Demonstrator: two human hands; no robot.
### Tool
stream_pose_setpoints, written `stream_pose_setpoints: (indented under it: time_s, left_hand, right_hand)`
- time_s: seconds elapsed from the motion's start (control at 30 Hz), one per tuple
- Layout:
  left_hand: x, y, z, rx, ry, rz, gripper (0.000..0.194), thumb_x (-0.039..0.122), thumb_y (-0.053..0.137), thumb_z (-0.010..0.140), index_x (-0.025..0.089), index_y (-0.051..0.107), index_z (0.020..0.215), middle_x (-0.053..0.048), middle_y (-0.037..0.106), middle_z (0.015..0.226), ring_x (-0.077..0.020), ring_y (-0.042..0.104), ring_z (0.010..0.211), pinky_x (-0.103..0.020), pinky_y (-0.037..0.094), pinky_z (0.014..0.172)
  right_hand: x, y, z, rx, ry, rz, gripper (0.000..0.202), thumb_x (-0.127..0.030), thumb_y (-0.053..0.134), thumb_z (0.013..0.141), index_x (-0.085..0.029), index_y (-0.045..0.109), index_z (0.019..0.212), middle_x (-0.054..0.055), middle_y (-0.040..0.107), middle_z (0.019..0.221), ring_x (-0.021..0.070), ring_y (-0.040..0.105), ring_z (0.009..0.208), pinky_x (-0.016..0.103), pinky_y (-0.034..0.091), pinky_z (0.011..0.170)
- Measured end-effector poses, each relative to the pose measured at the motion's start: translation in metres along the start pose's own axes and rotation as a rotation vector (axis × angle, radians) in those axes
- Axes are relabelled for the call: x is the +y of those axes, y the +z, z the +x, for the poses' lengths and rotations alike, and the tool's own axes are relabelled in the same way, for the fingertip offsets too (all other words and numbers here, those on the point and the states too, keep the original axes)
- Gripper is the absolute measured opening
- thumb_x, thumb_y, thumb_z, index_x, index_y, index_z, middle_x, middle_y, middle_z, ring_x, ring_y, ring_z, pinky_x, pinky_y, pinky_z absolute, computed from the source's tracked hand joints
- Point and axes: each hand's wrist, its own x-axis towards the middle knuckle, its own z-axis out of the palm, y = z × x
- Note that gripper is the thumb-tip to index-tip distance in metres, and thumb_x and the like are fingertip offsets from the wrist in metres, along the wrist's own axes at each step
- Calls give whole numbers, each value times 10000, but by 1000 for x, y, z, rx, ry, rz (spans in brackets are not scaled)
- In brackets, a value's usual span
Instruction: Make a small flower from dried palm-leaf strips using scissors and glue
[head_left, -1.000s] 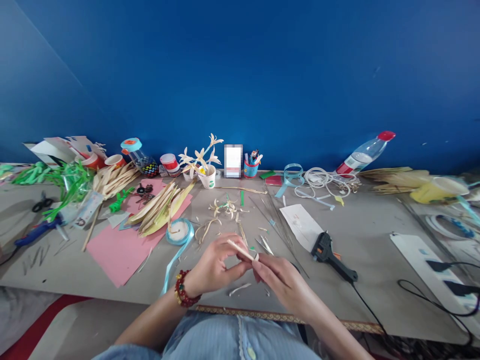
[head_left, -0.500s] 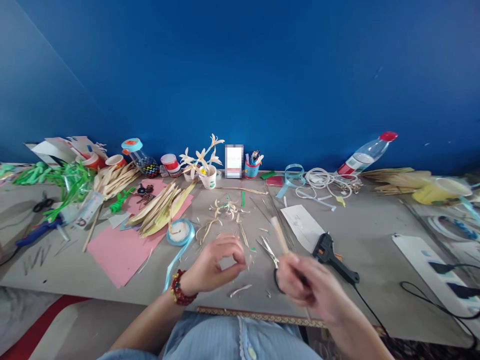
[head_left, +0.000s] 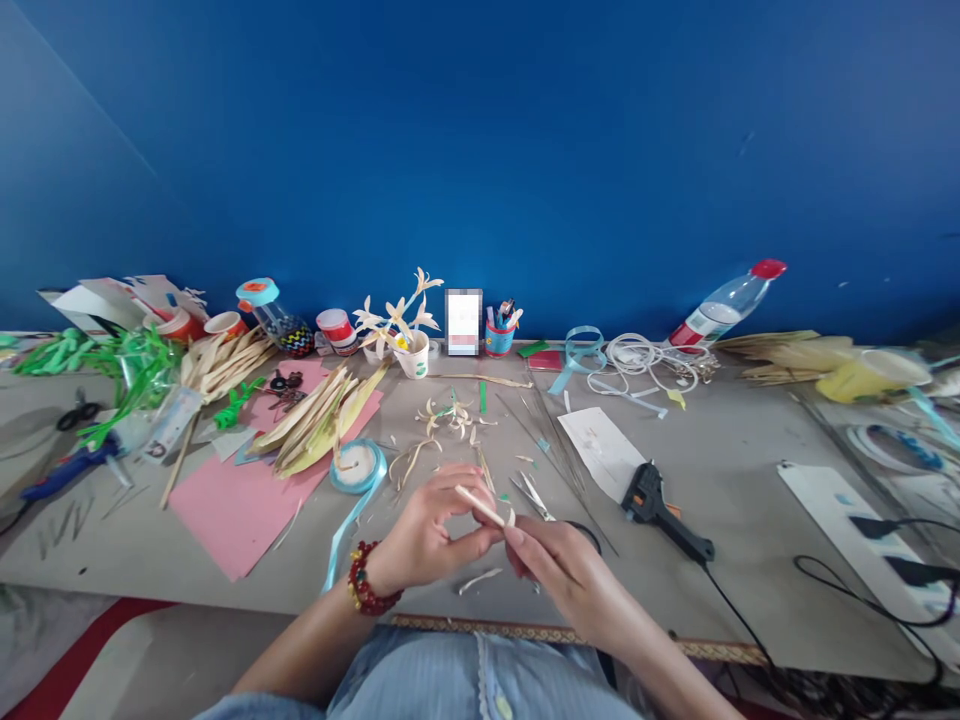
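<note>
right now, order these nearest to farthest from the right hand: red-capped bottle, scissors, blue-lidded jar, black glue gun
From the right hand:
1. Scissors, just beyond it, handles partly hidden
2. Black glue gun, to its right
3. Red-capped bottle, far right, by the wall
4. Blue-lidded jar, far left, by the wall

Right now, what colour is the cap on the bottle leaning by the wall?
Red cap, clearest in the head view.
</note>
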Motion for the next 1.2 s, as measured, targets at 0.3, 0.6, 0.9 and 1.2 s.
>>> stream_pose_setpoints:
  time_s: [0.3,0.6,0.9,1.2]
  left_hand:
    - [-4,-6,-10,-49,-78,0,131,183,619,845,182,605,714,-21,660,711,-153,609,714,-387,451,944]
    - [-24,-4,-13,-46,-342,-62,163,243,628,876,158,641,738,-28,650,776,-146,591,745,-261,451,725]
    - [-18,-4,-12,-165,-239,3,71,158,599,852,174,613,784,-27,639,828,-151,595,799,-258,456,770]
    - [-20,-1,-16,-385,-100,-9,87,109,624,760,193,604,768,-33,695,909,-182,633,896,-299,443,903]
  right_hand:
    - [15,-14,-7,-166,217,851,572,-673,490,858,-219,363,534,-100,224,440,60,118,383,220,89,370]
    - [29,-6,10,186,200,408,423,-553,664,825,-168,629,996,-23,497,720,58,299,474,210,184,417]
    - [32,-1,26,2,209,594,311,-445,735,760,-195,581,864,-73,445,657,41,191,440,199,126,397]
    - [41,-8,25,-234,113,365,200,-312,737,727,-165,602,749,-35,512,686,95,398,589,207,300,522]
